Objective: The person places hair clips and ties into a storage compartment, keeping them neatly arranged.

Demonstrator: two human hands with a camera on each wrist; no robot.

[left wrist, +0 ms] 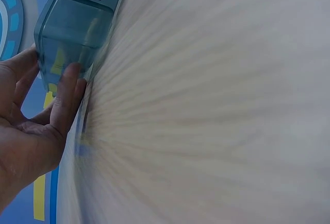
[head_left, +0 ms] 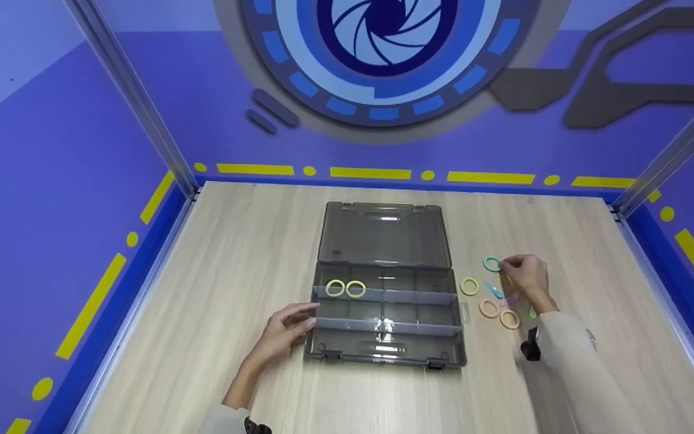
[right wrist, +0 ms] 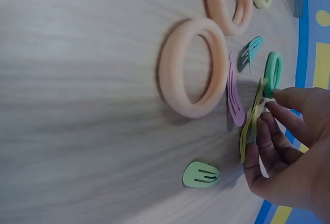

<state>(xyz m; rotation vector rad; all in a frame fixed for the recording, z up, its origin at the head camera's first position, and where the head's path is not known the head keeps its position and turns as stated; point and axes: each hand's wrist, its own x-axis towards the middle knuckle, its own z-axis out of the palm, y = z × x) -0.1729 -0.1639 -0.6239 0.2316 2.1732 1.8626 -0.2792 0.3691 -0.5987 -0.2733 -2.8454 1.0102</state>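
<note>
My right hand (head_left: 526, 276) pinches the edge of a green hair tie (head_left: 491, 264), with thumb and index finger at its near rim in the right wrist view. A yellow snap hair clip (right wrist: 251, 123) lies just beside those fingers. My left hand (head_left: 284, 331) rests its spread, fairly straight fingers against the left side of a grey see-through organizer box (head_left: 309, 343). The box's lid (head_left: 385, 235) is folded back on the table. Inside, two yellow hair ties (head_left: 335, 288) sit side by side at the left of the back compartment.
Right of the box lie a yellow hair tie (head_left: 469, 286), two peach hair ties (head_left: 490, 309), a blue clip (head_left: 494, 290), a pink clip (right wrist: 235, 95) and a light green clip (right wrist: 201, 174). Two pale dividers (head_left: 407, 328) cross the box. Blue walls (head_left: 275, 229) edge the table.
</note>
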